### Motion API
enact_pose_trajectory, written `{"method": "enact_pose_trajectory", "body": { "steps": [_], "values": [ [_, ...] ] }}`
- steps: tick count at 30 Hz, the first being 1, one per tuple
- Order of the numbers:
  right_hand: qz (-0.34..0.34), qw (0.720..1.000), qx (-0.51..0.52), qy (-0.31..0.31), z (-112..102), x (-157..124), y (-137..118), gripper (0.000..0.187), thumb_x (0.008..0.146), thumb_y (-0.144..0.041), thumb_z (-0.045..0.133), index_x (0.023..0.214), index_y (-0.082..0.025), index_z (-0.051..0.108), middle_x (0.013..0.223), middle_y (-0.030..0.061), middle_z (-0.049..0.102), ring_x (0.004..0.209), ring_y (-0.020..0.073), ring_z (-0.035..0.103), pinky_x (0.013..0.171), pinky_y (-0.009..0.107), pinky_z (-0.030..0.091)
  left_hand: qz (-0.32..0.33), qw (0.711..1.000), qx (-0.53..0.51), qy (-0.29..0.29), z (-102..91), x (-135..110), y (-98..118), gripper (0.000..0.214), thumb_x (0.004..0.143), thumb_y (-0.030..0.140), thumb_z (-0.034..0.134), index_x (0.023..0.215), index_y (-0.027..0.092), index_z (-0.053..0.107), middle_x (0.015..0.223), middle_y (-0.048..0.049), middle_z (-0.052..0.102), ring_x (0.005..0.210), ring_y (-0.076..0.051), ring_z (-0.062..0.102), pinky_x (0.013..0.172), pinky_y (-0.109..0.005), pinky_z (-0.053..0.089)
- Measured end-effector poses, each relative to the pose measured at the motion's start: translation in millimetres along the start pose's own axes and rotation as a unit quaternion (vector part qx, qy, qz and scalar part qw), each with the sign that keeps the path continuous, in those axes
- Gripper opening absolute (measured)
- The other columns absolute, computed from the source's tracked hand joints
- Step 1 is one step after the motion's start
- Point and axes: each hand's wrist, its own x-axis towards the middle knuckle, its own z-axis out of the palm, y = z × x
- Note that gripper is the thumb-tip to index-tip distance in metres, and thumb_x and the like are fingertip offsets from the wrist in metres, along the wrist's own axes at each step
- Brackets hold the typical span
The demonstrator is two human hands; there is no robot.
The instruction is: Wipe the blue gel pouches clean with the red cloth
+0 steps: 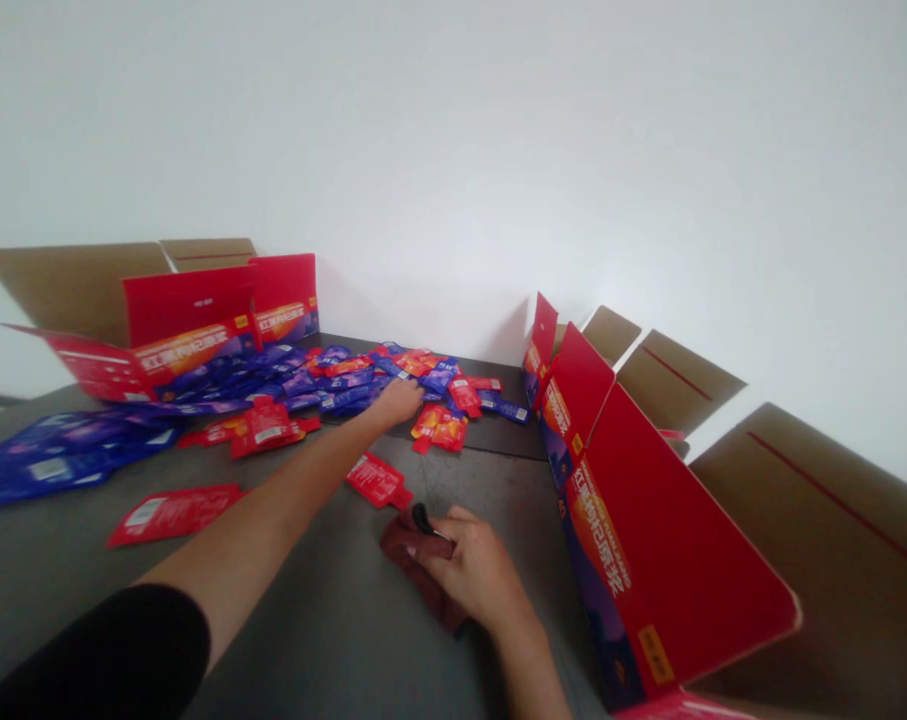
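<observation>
My left hand reaches far forward into a heap of blue and red pouches. Its fingers look curled down among them, and whatever they grip is hidden. Closer to me, my right hand is closed on a brown cloth with a black edge, bunched on the dark tabletop. Just beyond the cloth lies a single red pouch with a narrow spout end. An orange-and-red pouch rests to the right of my left hand.
Open red cartons with raised flaps line the right side. More open red cartons stand at the back left. Large blue pouches and a red pouch lie on the left. A white wall rises behind the table.
</observation>
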Motion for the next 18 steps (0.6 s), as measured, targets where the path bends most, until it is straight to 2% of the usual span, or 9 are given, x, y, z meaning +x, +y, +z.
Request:
{"method": "enact_pose_trajectory", "body": {
  "steps": [3,6,9,11,14,18],
  "values": [
    [0.001,1.0,-0.002,0.004,0,0,0,0.014,0.09,-0.032,0.07,0.079,-0.023,0.071,0.08,-0.002,0.056,0.075,0.0122,0.059,0.063,0.022,0.033,-0.016,0.999,-0.025,0.018,-2.3,-4,3,0.034,0.098,0.035,0.064,0.126,0.016,0.062,0.128,-0.0113,0.063,0.113,-0.025,0.063,0.096,-0.048,0.055],
    [-0.005,1.0,0.005,0.006,1,1,3,0.014,0.09,-0.031,0.07,0.079,-0.023,0.071,0.081,-0.0018,0.057,0.074,0.0124,0.059,0.062,0.022,0.034,-0.039,0.997,-0.062,0.037,-12.9,-10,9,0.035,0.098,0.036,0.064,0.125,0.015,0.063,0.127,-0.0113,0.063,0.112,-0.025,0.064,0.095,-0.048,0.055],
    [-0.02,1.0,0.012,0.011,3,2,6,0.015,0.092,-0.036,0.068,0.085,-0.024,0.074,0.081,-0.001,0.058,0.076,0.0138,0.06,0.064,0.023,0.037,-0.07,0.989,-0.11,0.064,-34.1,-22,18,0.033,0.099,0.037,0.062,0.123,0.014,0.063,0.124,-0.0109,0.065,0.111,-0.025,0.064,0.096,-0.048,0.053],
    [-0.031,0.999,0.017,0.019,4,3,10,0.019,0.094,-0.041,0.066,0.09,-0.025,0.076,0.082,-0.0002,0.06,0.077,0.0152,0.061,0.067,0.024,0.039,-0.091,0.981,-0.149,0.085,-54.0,-34,25,0.03,0.103,0.034,0.053,0.121,0.012,0.063,0.121,-0.0137,0.067,0.113,-0.026,0.064,0.099,-0.046,0.051],
    [-0.037,0.998,0.026,0.037,5,5,17,0.025,0.095,-0.046,0.063,0.095,-0.025,0.077,0.083,0.0013,0.06,0.078,0.0171,0.062,0.068,0.027,0.041,-0.11,0.964,-0.218,0.107,-87.8,-60,39,0.034,0.107,0.028,0.039,0.117,0.008,0.065,0.117,-0.0187,0.069,0.112,-0.027,0.065,0.099,-0.04,0.048],
    [-0.032,0.996,0.038,0.069,6,8,29,0.032,0.095,-0.052,0.061,0.105,-0.026,0.078,0.084,0.0023,0.062,0.078,0.0188,0.062,0.069,0.029,0.044,-0.11,0.934,-0.326,0.093,-122.1,-118,64,0.036,0.105,0.035,0.039,0.106,0.013,0.068,0.101,-0.0118,0.074,0.094,-0.024,0.07,0.084,-0.032,0.052]
  ]
}}
